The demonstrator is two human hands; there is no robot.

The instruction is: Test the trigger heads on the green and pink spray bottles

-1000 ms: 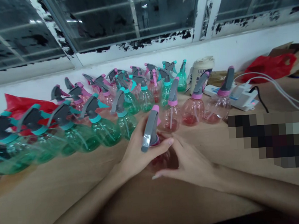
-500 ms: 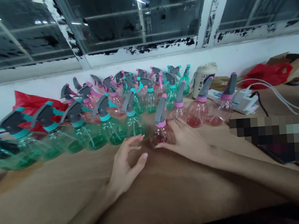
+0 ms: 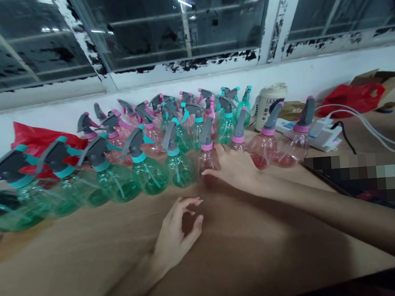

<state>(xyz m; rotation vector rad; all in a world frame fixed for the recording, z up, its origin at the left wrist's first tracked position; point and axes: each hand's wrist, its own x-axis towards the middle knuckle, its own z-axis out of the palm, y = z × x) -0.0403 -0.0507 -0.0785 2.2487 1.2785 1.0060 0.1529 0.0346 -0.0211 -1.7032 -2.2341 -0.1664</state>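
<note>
My right hand (image 3: 235,165) grips a pink spray bottle (image 3: 206,158) with a grey trigger head, thumb on its near side and fingers round its right. The bottle stands upright in the front row, beside a green spray bottle (image 3: 181,169) with a turquoise collar. To its right is another pink spray bottle (image 3: 238,139), its body partly hidden by my right hand. My left hand (image 3: 179,232) hovers over the tabletop nearer to me, fingers curved and apart from the thumb, with nothing in it.
Several green spray bottles (image 3: 150,176) line the front left, and more pink and green ones stand behind. Red plastic bags (image 3: 44,140) lie at the back left and right. A pale cup (image 3: 270,100), a white power strip (image 3: 325,134) with cables and a partly pixelated dark device (image 3: 363,190) are at right.
My right hand has moved the pink bottle away from me, into line with the front row. My left hand has drawn back toward me and slightly right.
</note>
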